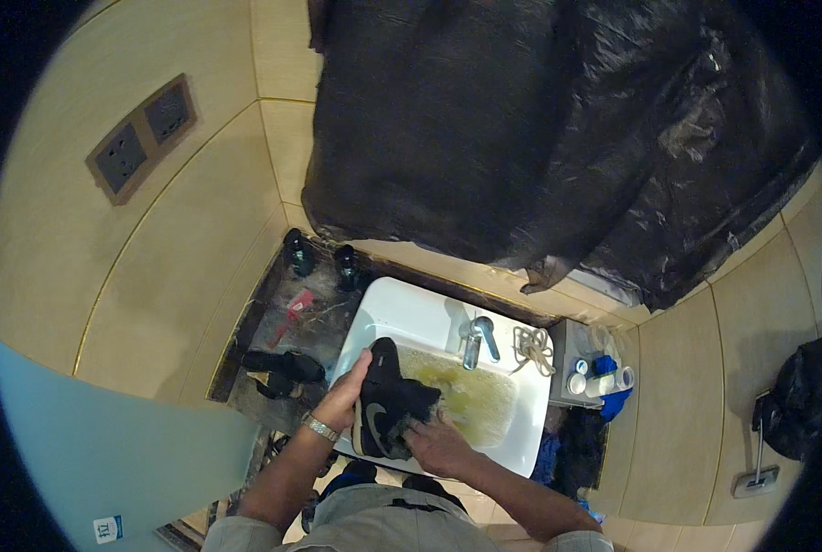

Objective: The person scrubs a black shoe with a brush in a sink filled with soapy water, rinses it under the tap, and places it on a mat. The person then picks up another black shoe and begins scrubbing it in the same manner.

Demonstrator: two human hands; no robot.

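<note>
A dark high-top sneaker (383, 407) with a pale swoosh on its side is held over the front left part of a white sink (411, 300). My left hand (347, 393), below a metal-band wristwatch (322, 427), grips the shoe along its left side. At the shoe's lower right, my right hand (438, 445) has its fingers bent against the dark upper; whether they hold something small is hidden. Foamy yellowish water (483, 407) fills the basin. Behind it stands a chrome faucet (478, 341), and pale shoelaces (533, 350) lie coiled on the sink's back right corner.
Left on the dark stone counter (266, 331) are two dark bottles (300, 254), a red packet (300, 303) and a black shoe (283, 369). A gray box (569, 338) with small jars and a blue cloth (614, 403) stands right. Black plastic sheeting (452, 138) hangs behind the sink.
</note>
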